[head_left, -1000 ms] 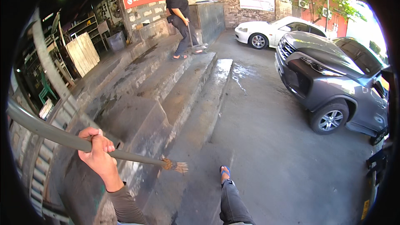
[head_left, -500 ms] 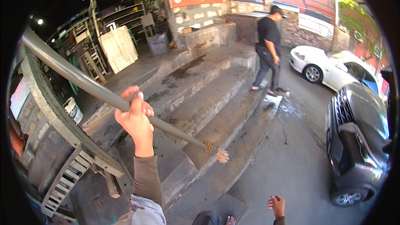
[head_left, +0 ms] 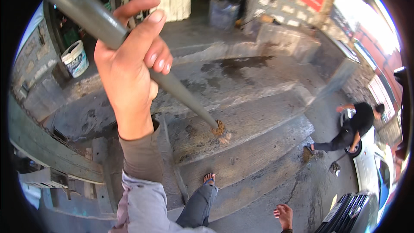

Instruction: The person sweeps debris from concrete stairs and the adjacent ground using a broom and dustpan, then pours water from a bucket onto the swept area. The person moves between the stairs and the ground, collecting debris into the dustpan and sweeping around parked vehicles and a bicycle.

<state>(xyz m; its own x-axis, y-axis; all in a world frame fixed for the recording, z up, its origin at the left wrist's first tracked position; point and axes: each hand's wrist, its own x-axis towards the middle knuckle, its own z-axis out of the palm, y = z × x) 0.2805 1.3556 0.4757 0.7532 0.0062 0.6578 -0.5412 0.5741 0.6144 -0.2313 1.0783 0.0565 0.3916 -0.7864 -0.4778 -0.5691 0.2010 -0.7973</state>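
My left hand [head_left: 129, 67] is closed round a long grey pole [head_left: 179, 90], held slantwise in front of me. Its near end rises to the upper left. At the far end a brown binding and a short frayed bristle tip [head_left: 224, 137] show over the concrete steps [head_left: 254, 123]; whether the tip touches them I cannot tell. My right hand [head_left: 283, 216] hangs low by the bottom edge, fingers loosely bent and apart, with nothing visible in it. My foot in a sandal [head_left: 209, 178] is on a step below the bristle tip.
At the right a person in dark clothes [head_left: 361, 120] bends beside a white car [head_left: 366, 164]. A dark car's front [head_left: 351, 213] is at lower right. On the left are a white bucket [head_left: 75, 59] and a grey beam [head_left: 51, 140]. A wet patch [head_left: 241, 67] darkens the upper platform.
My view has turned, and the steps now lie more across it. My foot is on a step. The left hand with the pole looks nearer. The other person has gone from walking to bending over.
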